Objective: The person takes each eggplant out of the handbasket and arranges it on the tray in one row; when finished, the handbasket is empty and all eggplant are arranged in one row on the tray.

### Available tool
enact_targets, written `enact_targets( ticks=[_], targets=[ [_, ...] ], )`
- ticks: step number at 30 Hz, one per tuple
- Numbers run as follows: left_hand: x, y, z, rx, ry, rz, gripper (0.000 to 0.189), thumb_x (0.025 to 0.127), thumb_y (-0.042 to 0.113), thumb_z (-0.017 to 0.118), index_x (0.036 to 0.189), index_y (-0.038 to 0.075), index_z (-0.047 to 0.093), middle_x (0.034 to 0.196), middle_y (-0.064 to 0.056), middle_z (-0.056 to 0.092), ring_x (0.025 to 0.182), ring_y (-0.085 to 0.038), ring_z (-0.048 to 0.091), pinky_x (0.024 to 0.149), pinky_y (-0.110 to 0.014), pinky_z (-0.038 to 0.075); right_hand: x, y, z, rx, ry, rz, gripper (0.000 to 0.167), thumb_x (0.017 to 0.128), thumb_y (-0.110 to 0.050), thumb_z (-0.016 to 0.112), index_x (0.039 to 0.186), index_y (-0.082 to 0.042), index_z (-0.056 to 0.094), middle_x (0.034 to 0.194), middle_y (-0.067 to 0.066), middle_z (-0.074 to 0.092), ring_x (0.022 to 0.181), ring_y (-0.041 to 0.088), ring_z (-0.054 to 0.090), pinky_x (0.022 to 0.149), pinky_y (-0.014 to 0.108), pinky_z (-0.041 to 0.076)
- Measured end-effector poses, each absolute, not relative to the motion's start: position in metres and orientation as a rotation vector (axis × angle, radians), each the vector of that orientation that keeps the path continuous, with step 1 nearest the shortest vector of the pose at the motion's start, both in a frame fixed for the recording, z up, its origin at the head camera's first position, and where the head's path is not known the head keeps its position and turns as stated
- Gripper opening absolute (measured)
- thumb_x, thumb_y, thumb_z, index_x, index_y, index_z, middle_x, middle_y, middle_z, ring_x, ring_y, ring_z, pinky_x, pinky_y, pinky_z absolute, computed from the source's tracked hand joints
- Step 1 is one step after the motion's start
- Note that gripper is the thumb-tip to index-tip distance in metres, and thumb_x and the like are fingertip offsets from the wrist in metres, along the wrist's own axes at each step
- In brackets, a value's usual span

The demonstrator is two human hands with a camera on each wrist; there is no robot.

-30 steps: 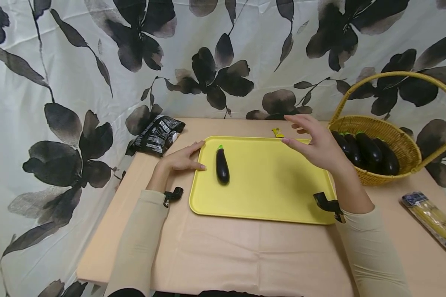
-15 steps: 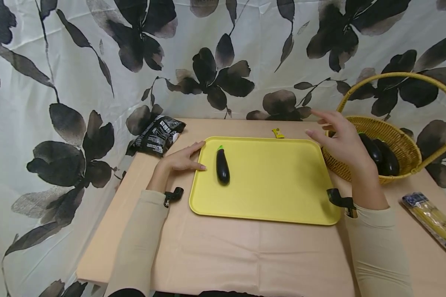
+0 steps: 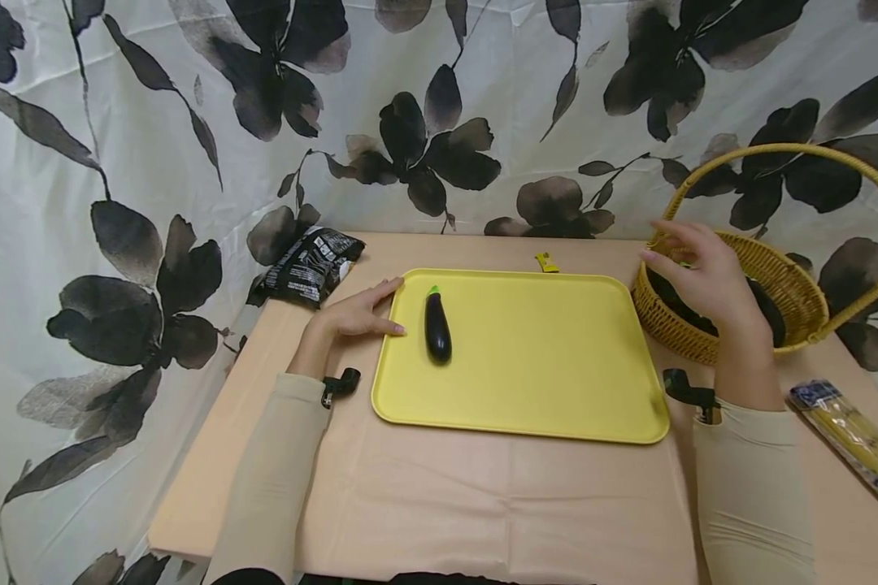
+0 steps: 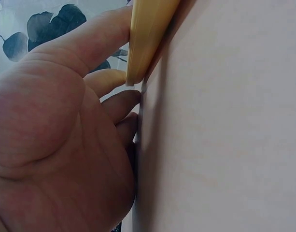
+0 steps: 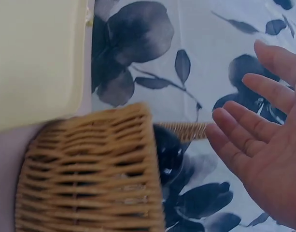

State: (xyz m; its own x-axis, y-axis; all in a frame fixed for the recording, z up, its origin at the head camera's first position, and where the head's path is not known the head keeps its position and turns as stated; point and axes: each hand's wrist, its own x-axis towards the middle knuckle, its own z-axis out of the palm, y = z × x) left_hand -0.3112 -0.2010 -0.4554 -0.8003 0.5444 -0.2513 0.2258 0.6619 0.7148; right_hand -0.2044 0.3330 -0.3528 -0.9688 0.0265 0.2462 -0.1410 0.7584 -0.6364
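My left hand rests at the left edge of a yellow tray, thumb on its rim and fingers extended along the corner. In the left wrist view the thumb meets the tray's edge. A dark eggplant with a green tip lies on the tray's left part. Over a wicker basket at the right hovers my right hand, nothing in it. Its fingers are spread and relaxed in the right wrist view. Dark eggplants in the basket are partly hidden by that hand.
A black packet lies at the table's back left. Behind the tray is a small yellow wrapper. A long yellow-and-blue package sits at the right. The basket's tall handle arches above it, and a floral curtain hangs behind.
My right hand has moved rightward from above the tray to over the basket. The left hand, the tray and the eggplant on it stay where they were.
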Motion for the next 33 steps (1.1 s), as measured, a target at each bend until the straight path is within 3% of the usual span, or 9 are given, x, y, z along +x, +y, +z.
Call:
enact_targets(
  ticks=[9,16,22,27,33],
  targets=[
    [-0.31,-0.201,-0.453,0.606,2.425,0.956,0.113,0.084,0.046,0.086,0.169,0.026,0.015,0.177,-0.001,0.004,0.164,-0.025,-0.004,0.133,-0.051,0.0,-0.205,0.352,-0.366,-0.001,-2.804,1.008,0.07,0.106,-0.05,0.053,0.163,-0.012,0.037,0.158,0.027,0.039,0.13,0.052,0.043,0.099,0.073,0.043],
    [-0.311,-0.203,-0.455,0.617,2.426,0.944,0.113,0.084,0.047,0.086,0.169,0.026,0.015,0.177,-0.002,0.003,0.164,-0.025,-0.005,0.133,-0.051,0.0,-0.21,0.363,-0.38,-0.01,-2.942,0.989,0.073,0.106,-0.052,0.052,0.161,-0.005,0.038,0.147,0.032,0.044,0.121,0.05,0.044,0.098,0.073,0.043],
    [-0.31,-0.202,-0.453,0.61,2.418,0.967,0.112,0.084,0.047,0.086,0.169,0.027,0.016,0.177,0.0,0.004,0.164,-0.024,-0.005,0.133,-0.05,0.0,-0.212,0.366,-0.385,-0.049,-3.009,0.971,0.077,0.105,-0.055,0.052,0.161,-0.005,0.036,0.151,0.034,0.042,0.13,0.054,0.043,0.105,0.078,0.038],
    [-0.311,-0.203,-0.454,0.609,2.414,0.968,0.112,0.084,0.046,0.086,0.169,0.027,0.015,0.177,-0.002,0.004,0.164,-0.026,-0.005,0.133,-0.052,-0.001,-0.213,0.367,-0.388,-0.119,-3.081,0.953,0.084,0.103,-0.06,0.051,0.163,-0.006,0.031,0.158,0.036,0.034,0.142,0.06,0.031,0.11,0.082,0.028],
    [-0.31,-0.203,-0.455,0.613,2.421,0.958,0.112,0.084,0.047,0.086,0.169,0.027,0.015,0.177,-0.001,0.005,0.164,-0.025,-0.004,0.133,-0.051,0.0,-0.214,0.368,-0.39,-0.118,-3.119,0.937,0.086,0.104,-0.061,0.049,0.163,-0.002,0.028,0.159,0.038,0.031,0.144,0.062,0.027,0.111,0.082,0.027]
  ],
)
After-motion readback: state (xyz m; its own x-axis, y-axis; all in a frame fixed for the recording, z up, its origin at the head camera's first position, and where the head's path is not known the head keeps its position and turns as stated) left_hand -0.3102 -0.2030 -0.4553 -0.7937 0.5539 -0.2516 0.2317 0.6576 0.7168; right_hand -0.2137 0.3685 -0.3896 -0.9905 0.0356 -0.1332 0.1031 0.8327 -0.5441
